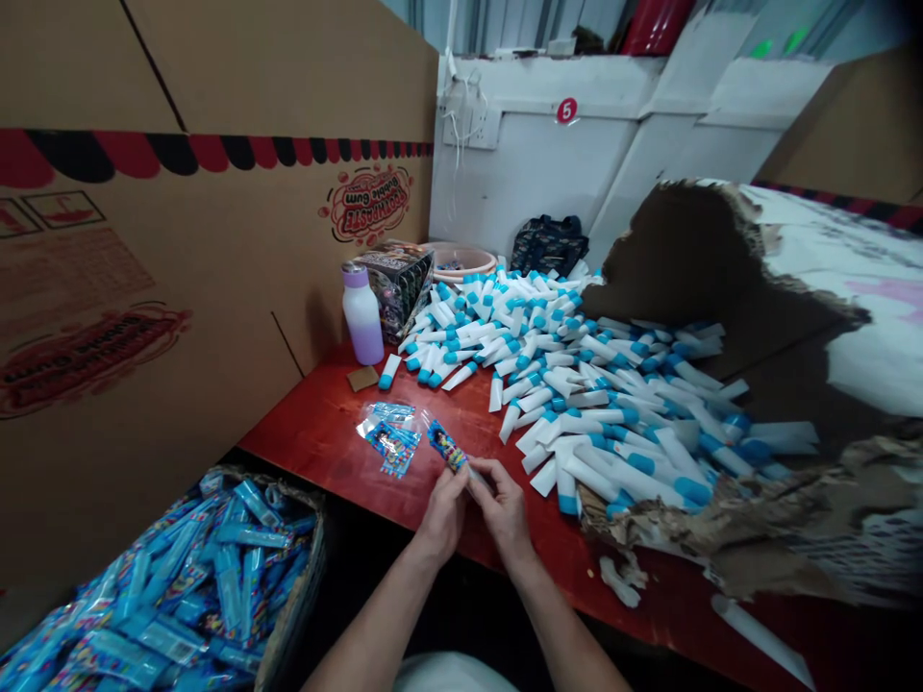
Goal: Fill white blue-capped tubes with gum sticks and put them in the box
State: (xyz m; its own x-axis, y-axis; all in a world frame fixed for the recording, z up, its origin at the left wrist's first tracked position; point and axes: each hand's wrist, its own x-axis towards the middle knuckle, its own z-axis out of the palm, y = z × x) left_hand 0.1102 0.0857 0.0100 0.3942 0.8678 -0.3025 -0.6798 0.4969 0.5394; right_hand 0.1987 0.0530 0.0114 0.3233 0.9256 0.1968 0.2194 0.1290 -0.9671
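Over near edge of red table (pixel 310 423), left hand (pixel 442 511) and right hand (pixel 503 507) sit close together, fingertips of both pinched on near end of printed packet (pixel 448 447). Flat printed sleeves (pixel 394 444) lie just left. Blue-capped white tubes (pixel 597 415) heap rightward; blue packets (pixel 229 581) fill bin (pixel 294 610) lower left.

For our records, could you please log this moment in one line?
left hand: holding printed wrapper; right hand: pinching lower end; tubes: heaped on table; packets: container, left
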